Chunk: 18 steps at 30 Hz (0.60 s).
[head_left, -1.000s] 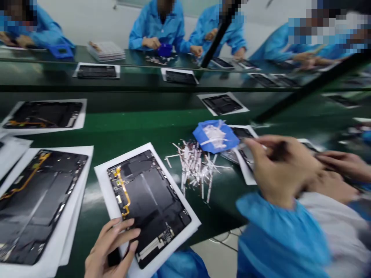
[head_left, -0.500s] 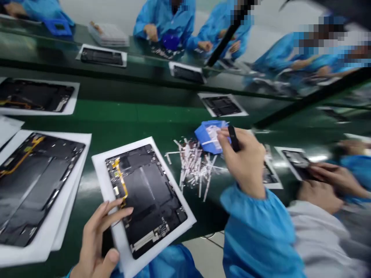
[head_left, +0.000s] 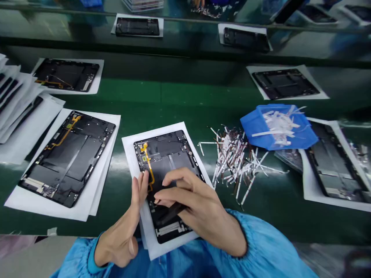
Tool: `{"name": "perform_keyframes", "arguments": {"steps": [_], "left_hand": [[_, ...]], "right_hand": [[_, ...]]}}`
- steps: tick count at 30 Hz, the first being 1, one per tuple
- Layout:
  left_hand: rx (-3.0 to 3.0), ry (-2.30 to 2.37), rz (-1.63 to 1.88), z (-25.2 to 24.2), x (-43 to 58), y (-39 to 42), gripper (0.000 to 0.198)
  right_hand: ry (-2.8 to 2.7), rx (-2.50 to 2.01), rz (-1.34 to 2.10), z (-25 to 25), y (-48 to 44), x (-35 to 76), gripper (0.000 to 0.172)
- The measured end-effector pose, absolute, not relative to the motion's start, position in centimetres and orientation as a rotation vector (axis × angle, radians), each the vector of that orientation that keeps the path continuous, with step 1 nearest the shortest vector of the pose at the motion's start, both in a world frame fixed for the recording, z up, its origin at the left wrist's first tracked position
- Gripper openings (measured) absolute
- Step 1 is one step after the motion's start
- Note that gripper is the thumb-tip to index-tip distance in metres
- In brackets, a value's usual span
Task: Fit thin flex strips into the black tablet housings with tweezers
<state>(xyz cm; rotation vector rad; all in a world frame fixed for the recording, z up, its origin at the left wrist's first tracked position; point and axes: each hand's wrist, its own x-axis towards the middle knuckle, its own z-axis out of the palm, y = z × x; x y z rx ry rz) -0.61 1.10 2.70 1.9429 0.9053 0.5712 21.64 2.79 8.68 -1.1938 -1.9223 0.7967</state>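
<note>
An opened tablet body (head_left: 168,158) with a yellow flex cable lies on a white sheet (head_left: 130,146) in front of me on the green belt. My left hand (head_left: 127,227) rests edge-on against the tablet's left side, fingers straight and together beside the flex cable. My right hand (head_left: 197,208) hovers over the tablet's lower half, fingers curled around a black stick-like tool (head_left: 171,213) whose tip touches the tablet's middle.
Another opened tablet (head_left: 68,156) on white sheets lies to the left, more behind and at the right (head_left: 333,166). A pile of peeled white strips (head_left: 234,162) lies right of my tablet. A blue tray (head_left: 304,135) holds more strips.
My right hand came back from the blue tray with the black tool and now works over the tablet. The view tilted down. My left hand shifted to the tablet's left edge.
</note>
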Motion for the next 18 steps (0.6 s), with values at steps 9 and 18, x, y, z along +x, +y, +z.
{"name": "perform_keyframes", "arguments": {"steps": [9, 18], "left_hand": [[2.802, 0.777, 0.198, 3.1, -4.9, 2.3, 0.086], [2.860, 0.621, 0.115, 4.1, -4.1, 4.3, 0.075]], "right_hand": [[-1.676, -1.192, 0.746, 5.6, 5.4, 21.7, 0.020], [-1.677, -1.262, 0.739, 4.8, 6.2, 21.8, 0.019]]}}
